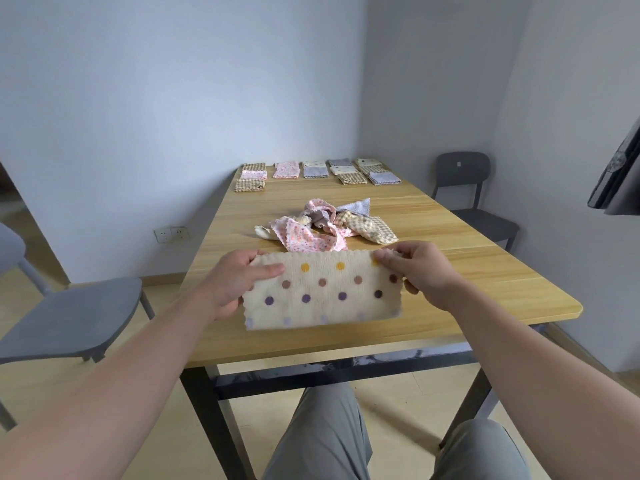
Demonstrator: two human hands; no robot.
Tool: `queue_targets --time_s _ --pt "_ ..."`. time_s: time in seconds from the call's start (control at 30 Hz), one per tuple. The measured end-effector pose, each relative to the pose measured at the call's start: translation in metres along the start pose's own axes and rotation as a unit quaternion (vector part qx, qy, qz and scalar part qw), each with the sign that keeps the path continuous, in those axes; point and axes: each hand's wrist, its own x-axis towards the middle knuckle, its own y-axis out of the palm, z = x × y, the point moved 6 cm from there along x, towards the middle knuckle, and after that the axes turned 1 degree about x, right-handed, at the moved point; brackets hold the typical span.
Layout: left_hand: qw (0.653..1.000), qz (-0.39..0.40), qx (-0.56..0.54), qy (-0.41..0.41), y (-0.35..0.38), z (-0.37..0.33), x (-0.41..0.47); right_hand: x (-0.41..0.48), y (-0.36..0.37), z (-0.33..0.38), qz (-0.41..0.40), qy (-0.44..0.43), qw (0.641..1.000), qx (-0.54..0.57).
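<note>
Item one: a cream dotted cloth (322,292), with rows of yellow, brown and purple spots and a scalloped hem, which we hold spread wide over the near part of the wooden table (485,271). Our left hand (239,282) grips its left end, thumb laid across the top face and fingers curled beneath. Our right hand (422,271) pinches the right end, fingertips bent onto the upper corner. We cannot tell whether the lower hem touches the tabletop or hangs just above it. Item two: a loose heap of cloths (329,223), pink floral, checked and grey, lying mid-table just beyond the held piece. Item three: folded cloths (318,169) set in rows along the far edge. Item four: a grey chair (69,317) beside the table's left side.
</note>
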Motion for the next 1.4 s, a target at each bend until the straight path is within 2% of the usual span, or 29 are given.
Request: queue_targets --time_s 0.13,0.27,0.43,0.53,0.63,0.7,0.77,0.9,1.0,1.2,1.4 --pt "0.997 -0.004 -0.012 -0.078 0.014 0.017 0.010 0.007 0.004 -0.013 -0.022 0.048 0.998 -0.046" --pt "0.994 -0.011 0.005 -0.111 0.023 0.041 0.026 0.017 0.012 -0.035 -0.022 0.092 0.987 -0.131" --pt "0.986 -0.055 0.127 -0.098 0.023 0.059 0.049 0.037 0.015 -0.056 -0.032 0.114 0.975 -0.187" --pt "0.953 -0.150 0.260 -0.046 0.019 0.050 0.056 0.046 0.015 -0.063 -0.057 0.123 0.965 -0.223" --pt "0.873 -0.223 0.425 0.088 0.035 0.028 0.044 0.041 0.019 -0.054 -0.131 0.056 0.914 -0.380" --pt "0.844 -0.187 0.475 0.165 0.062 0.023 0.037 0.032 0.038 -0.040 -0.134 -0.038 0.890 -0.433" --pt "0.850 -0.122 0.488 0.157 0.084 0.030 0.037 0.026 0.068 -0.039 -0.054 -0.090 0.895 -0.433" --pt "0.830 -0.016 0.553 0.073 0.111 0.062 0.045 0.017 0.102 -0.060 0.080 -0.049 0.894 -0.439" --pt "0.818 0.006 0.574 0.047 0.111 0.074 0.047 0.013 0.105 -0.075 0.128 -0.010 0.869 -0.477" --pt "0.805 0.042 0.591 0.014 0.101 0.076 0.042 0.010 0.092 -0.081 0.146 0.033 0.845 -0.513" --pt "0.807 0.051 0.588 0.007 0.089 0.080 0.038 0.005 0.063 -0.090 0.132 0.083 0.851 -0.502"
